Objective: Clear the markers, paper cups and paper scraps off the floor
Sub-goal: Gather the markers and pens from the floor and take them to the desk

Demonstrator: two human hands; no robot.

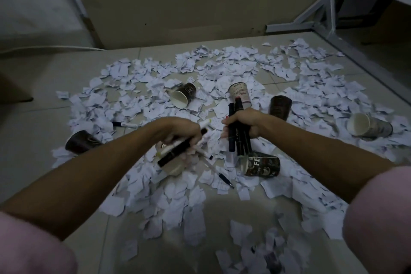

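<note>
My left hand (181,132) grips a few markers (178,151), black and white, slanting down to the left. My right hand (245,123) grips a bundle of several black markers (236,133) held upright. Torn white paper scraps (222,69) cover the tiled floor all around. Paper cups lie on their sides: one (183,95) with its mouth toward me, one pale (239,93), one dark (280,107), one at the right (367,125), one dark at the left (81,141), and a printed one (263,164) below my right hand. Loose markers lie at the left (125,124) and in front (219,173).
A beige wall panel (178,6) stands behind the mess. A metal table frame (320,13) rises at the back right. A white cable (51,48) runs along the floor at the back left. Bare tile (33,140) shows left of the scraps.
</note>
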